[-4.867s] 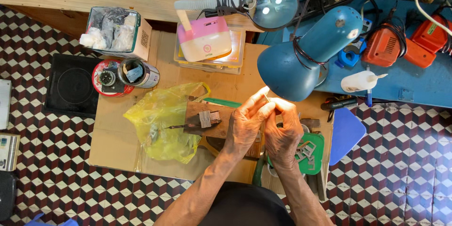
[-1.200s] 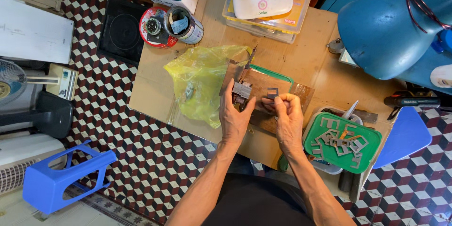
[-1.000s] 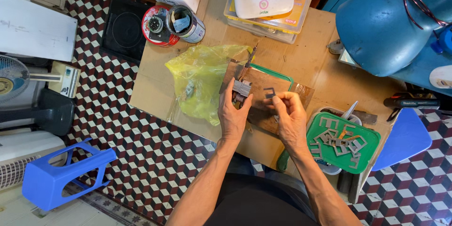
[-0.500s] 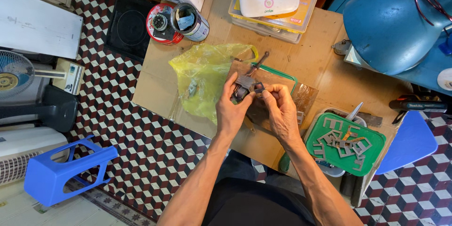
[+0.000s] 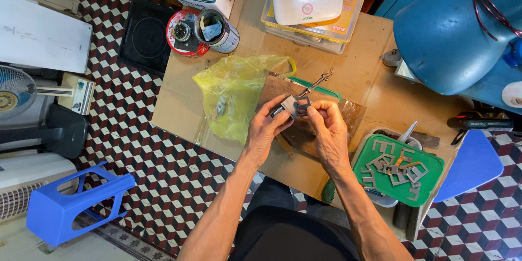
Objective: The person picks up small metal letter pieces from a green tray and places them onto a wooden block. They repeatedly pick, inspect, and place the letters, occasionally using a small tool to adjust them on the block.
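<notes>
Grey metal: a small block [image 5: 291,106] of stacked thin plates is held above the middle of a cardboard-covered surface [image 5: 179,114], over a brown board [image 5: 272,88]. The left hand [image 5: 265,130] grips the block from its left side, fingers curled closed around it. The right hand [image 5: 326,130] meets it from the right, thumb and forefinger pinched on one plate at the block's edge.

Both grips look like fingertip holds only. A thin plate could slip out and drop onto the surface or the checkered floor [image 5: 163,185], and its edges may nick a finger if it is forced in crooked. A soldering iron [image 5: 316,82] lies just behind the hands with its tip pointing away; whether it is hot cannot be told, so brushing it is a risk.

More loose plates [image 5: 394,167] of the same kind sit on a green lid [image 5: 429,185] near the right wrist; an elbow could knock it off the surface's edge.

A yellow bag [image 5: 234,89] lies left of the hands; its contents are a blur. The fingers hide most of the block, so how many plates are in, and how they are joined, cannot be made out. A blue lamp [image 5: 451,38] at upper right is cut off by the picture edge.
</notes>
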